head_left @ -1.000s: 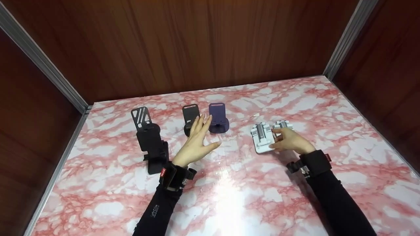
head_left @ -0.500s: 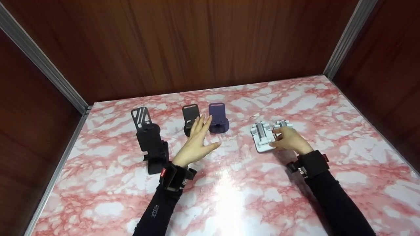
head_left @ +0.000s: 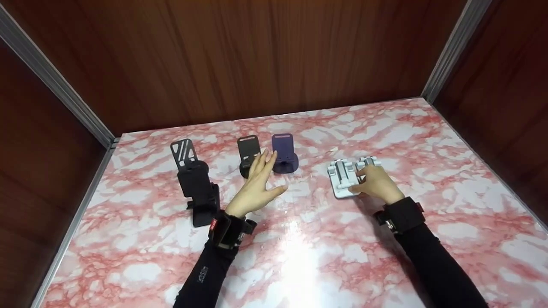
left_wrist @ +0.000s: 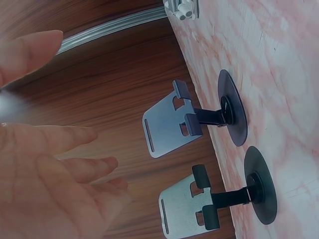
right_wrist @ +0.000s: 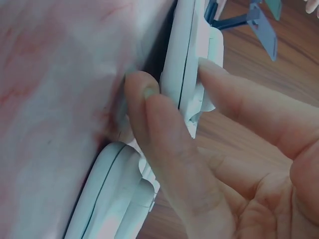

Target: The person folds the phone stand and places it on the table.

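A person in black sleeves works at a pink-marbled tabletop (head_left: 299,256) walled in by wood panels. The right hand (head_left: 376,183) pinches a folded white stand (head_left: 341,179), thumb under its near edge and fingers on top, as the right wrist view shows; the stand lies flat on the marble just ahead of that hand, with a 2nd white stand (head_left: 369,162) touching it on the far side, partly hidden by the fingers. The left hand (head_left: 257,186) hovers with fingers spread and straight, holding nothing, its fingertips just short of a black stand (head_left: 248,150) and a purple stand (head_left: 284,153), which stand upright side by side on round bases. Outward of the left hand, well clear of it, a taller black holder (head_left: 195,182) rises from the table, a slotted black plate just behind it.

By the look of things, 2 small stands are already opened and set upright, while the 2 white ones remain folded flat; the grip on the nearer white one suggests its unfolding is only starting, so roughly half the work appears left.

Against the frame from 1 second ago, little differs: the right hand has drawn slightly nearer the person and the white stand has turned a touch with it, while the left hand and the upright stands sit where they were.
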The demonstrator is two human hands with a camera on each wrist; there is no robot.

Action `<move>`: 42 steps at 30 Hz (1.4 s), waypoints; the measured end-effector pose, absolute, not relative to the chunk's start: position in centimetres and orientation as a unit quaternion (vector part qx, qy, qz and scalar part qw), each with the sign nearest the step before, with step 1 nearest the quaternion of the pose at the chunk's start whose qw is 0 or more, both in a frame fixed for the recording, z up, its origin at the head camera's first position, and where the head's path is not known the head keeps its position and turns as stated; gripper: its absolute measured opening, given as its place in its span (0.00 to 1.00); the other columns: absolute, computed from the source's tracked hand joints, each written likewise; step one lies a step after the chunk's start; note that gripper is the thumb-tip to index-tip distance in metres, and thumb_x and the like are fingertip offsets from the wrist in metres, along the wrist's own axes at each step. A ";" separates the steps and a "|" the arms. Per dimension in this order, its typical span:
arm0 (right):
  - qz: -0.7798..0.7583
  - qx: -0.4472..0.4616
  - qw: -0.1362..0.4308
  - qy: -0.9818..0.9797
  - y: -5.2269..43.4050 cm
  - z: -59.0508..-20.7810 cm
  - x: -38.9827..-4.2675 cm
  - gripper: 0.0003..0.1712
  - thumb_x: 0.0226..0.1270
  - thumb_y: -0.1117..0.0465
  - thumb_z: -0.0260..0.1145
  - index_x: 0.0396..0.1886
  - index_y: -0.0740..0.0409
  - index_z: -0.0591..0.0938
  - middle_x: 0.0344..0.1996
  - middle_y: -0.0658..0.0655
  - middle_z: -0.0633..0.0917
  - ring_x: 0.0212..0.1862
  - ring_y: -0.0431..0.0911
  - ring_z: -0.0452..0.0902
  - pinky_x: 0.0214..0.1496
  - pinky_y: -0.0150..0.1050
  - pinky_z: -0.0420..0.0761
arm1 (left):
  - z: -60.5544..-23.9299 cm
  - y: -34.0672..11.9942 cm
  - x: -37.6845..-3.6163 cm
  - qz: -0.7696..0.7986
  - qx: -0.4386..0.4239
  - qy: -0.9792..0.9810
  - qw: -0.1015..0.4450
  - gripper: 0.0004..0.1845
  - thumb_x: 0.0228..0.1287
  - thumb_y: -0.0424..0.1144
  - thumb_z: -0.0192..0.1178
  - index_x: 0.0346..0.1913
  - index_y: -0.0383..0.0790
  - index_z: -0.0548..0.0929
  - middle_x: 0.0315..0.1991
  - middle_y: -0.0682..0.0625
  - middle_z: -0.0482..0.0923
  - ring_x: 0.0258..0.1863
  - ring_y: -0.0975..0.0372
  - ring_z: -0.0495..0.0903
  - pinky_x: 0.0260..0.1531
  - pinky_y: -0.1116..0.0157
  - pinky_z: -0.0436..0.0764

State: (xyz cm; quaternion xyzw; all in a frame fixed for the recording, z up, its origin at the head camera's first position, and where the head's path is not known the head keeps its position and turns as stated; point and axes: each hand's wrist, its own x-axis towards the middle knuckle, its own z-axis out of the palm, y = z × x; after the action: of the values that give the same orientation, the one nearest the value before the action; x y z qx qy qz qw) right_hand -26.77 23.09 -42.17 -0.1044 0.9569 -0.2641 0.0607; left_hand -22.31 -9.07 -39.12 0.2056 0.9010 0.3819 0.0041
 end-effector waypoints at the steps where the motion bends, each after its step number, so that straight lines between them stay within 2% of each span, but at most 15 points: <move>1: -0.264 -0.102 0.059 0.957 23.1 -42.2 -26.7 0.24 0.49 0.61 0.71 0.41 0.76 0.80 0.39 0.72 0.82 0.36 0.54 0.77 0.42 0.47 0.78 | -39.1 -9.1 -22.3 0.382 0.208 0.901 0.004 0.44 0.60 0.46 0.60 0.73 0.45 0.45 0.75 0.45 0.33 0.74 0.50 0.31 0.69 0.41 0.45; 7: -0.249 -0.096 0.049 0.962 22.8 -42.4 -26.6 0.17 0.48 0.61 0.71 0.32 0.72 0.82 0.29 0.64 0.82 0.28 0.47 0.72 0.30 0.36 0.71 | -39.3 -9.1 -22.4 0.380 0.213 0.900 0.003 0.44 0.60 0.45 0.59 0.73 0.43 0.45 0.75 0.43 0.34 0.73 0.48 0.31 0.69 0.42 0.45; 10: -0.232 -0.095 0.040 0.967 22.7 -42.4 -26.5 0.14 0.47 0.61 0.72 0.27 0.68 0.81 0.21 0.57 0.78 0.23 0.45 0.68 0.24 0.34 0.66 | -39.3 -9.1 -22.4 0.380 0.215 0.900 0.000 0.44 0.60 0.43 0.59 0.73 0.41 0.45 0.75 0.42 0.35 0.73 0.47 0.32 0.69 0.42 0.45; 12: -0.221 -0.094 0.033 0.970 22.5 -42.4 -26.3 0.13 0.47 0.60 0.72 0.26 0.67 0.80 0.17 0.53 0.74 0.21 0.44 0.66 0.22 0.33 0.63 | -39.3 -9.1 -22.4 0.380 0.216 0.900 -0.001 0.44 0.60 0.43 0.59 0.73 0.41 0.45 0.75 0.42 0.35 0.73 0.47 0.32 0.69 0.42 0.45; 14: -0.212 -0.095 0.021 0.972 22.3 -42.3 -26.1 0.14 0.46 0.61 0.72 0.29 0.67 0.80 0.16 0.54 0.73 0.20 0.45 0.65 0.22 0.34 0.62 | -39.3 -9.1 -22.4 0.379 0.216 0.900 -0.003 0.44 0.60 0.43 0.59 0.73 0.40 0.46 0.74 0.41 0.36 0.73 0.47 0.32 0.69 0.42 0.45; 16: -0.204 -0.095 0.003 0.974 22.0 -42.2 -25.9 0.18 0.45 0.63 0.71 0.35 0.69 0.81 0.19 0.58 0.77 0.22 0.48 0.69 0.23 0.38 0.66 | -39.3 -9.1 -22.4 0.378 0.216 0.900 -0.004 0.44 0.60 0.42 0.59 0.73 0.41 0.46 0.74 0.41 0.36 0.73 0.46 0.32 0.69 0.42 0.45; 18: -0.199 -0.095 -0.017 0.975 21.7 -42.2 -25.6 0.23 0.42 0.66 0.70 0.42 0.70 0.80 0.28 0.65 0.82 0.28 0.55 0.75 0.27 0.45 0.73 | -39.2 -9.2 -22.5 0.378 0.215 0.900 -0.005 0.43 0.60 0.42 0.59 0.73 0.41 0.46 0.75 0.41 0.36 0.73 0.46 0.33 0.69 0.41 0.45; 20: -0.193 -0.097 -0.037 0.976 21.4 -42.1 -25.4 0.29 0.40 0.68 0.69 0.49 0.69 0.79 0.39 0.69 0.82 0.37 0.61 0.78 0.34 0.53 0.77 | -39.1 -9.2 -22.4 0.378 0.213 0.901 -0.003 0.43 0.60 0.42 0.59 0.73 0.42 0.46 0.75 0.42 0.36 0.73 0.46 0.33 0.69 0.41 0.46; 22: -0.185 -0.098 -0.050 0.976 21.3 -42.0 -25.2 0.31 0.39 0.69 0.69 0.50 0.67 0.79 0.46 0.70 0.81 0.44 0.64 0.77 0.41 0.58 0.77 | -39.1 -9.2 -22.4 0.380 0.208 0.901 -0.002 0.43 0.60 0.41 0.59 0.73 0.43 0.46 0.75 0.42 0.35 0.73 0.46 0.33 0.69 0.41 0.46; 30: -0.159 -0.120 -0.063 0.978 20.9 -41.3 -24.7 0.25 0.54 0.64 0.68 0.54 0.66 0.77 0.47 0.71 0.79 0.46 0.65 0.76 0.41 0.59 0.78 | -38.9 -9.3 -22.3 0.384 0.209 0.899 -0.003 0.43 0.59 0.40 0.58 0.73 0.42 0.46 0.75 0.41 0.36 0.73 0.47 0.32 0.68 0.40 0.46; 31: -0.153 -0.127 -0.068 0.978 20.8 -41.3 -24.7 0.26 0.55 0.63 0.68 0.55 0.66 0.76 0.48 0.72 0.79 0.48 0.65 0.76 0.43 0.59 0.78 | -38.9 -9.3 -22.4 0.384 0.209 0.899 -0.003 0.43 0.59 0.41 0.58 0.73 0.43 0.46 0.75 0.41 0.36 0.73 0.47 0.32 0.68 0.40 0.46; 34: -0.128 -0.152 -0.079 0.977 20.6 -41.0 -24.6 0.30 0.56 0.62 0.68 0.58 0.68 0.73 0.53 0.74 0.75 0.56 0.67 0.70 0.55 0.61 0.73 | -38.9 -9.2 -22.4 0.381 0.206 0.901 0.002 0.44 0.60 0.42 0.59 0.73 0.44 0.46 0.75 0.43 0.35 0.73 0.48 0.32 0.69 0.41 0.46; 37: -0.102 -0.170 -0.074 0.977 20.3 -40.8 -24.5 0.36 0.58 0.60 0.66 0.64 0.67 0.66 0.62 0.73 0.68 0.66 0.68 0.57 0.66 0.64 0.59 | -38.9 -9.2 -22.4 0.379 0.203 0.903 0.003 0.44 0.59 0.42 0.60 0.73 0.44 0.45 0.75 0.43 0.35 0.73 0.48 0.32 0.69 0.42 0.46; 39: -0.095 -0.175 -0.066 0.978 20.1 -40.8 -24.4 0.39 0.61 0.58 0.64 0.68 0.64 0.60 0.67 0.72 0.61 0.69 0.67 0.49 0.67 0.66 0.53 | -39.0 -9.2 -22.4 0.378 0.203 0.903 0.002 0.44 0.59 0.42 0.60 0.73 0.44 0.45 0.75 0.44 0.35 0.73 0.48 0.32 0.69 0.42 0.46; 42: -0.098 -0.181 -0.071 0.976 19.8 -40.8 -24.3 0.42 0.63 0.55 0.63 0.71 0.62 0.54 0.70 0.69 0.53 0.72 0.65 0.42 0.67 0.68 0.50 | -39.1 -9.2 -22.4 0.375 0.206 0.904 0.000 0.45 0.59 0.43 0.60 0.73 0.43 0.45 0.75 0.43 0.35 0.73 0.48 0.32 0.69 0.42 0.46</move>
State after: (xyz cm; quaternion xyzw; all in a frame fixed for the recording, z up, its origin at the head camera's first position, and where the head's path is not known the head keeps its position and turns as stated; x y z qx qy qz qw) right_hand -24.31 19.82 -40.85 -0.1813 0.9760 -0.0978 -0.0710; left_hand -22.37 -9.17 -39.06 0.2063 0.9039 0.3747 -0.0003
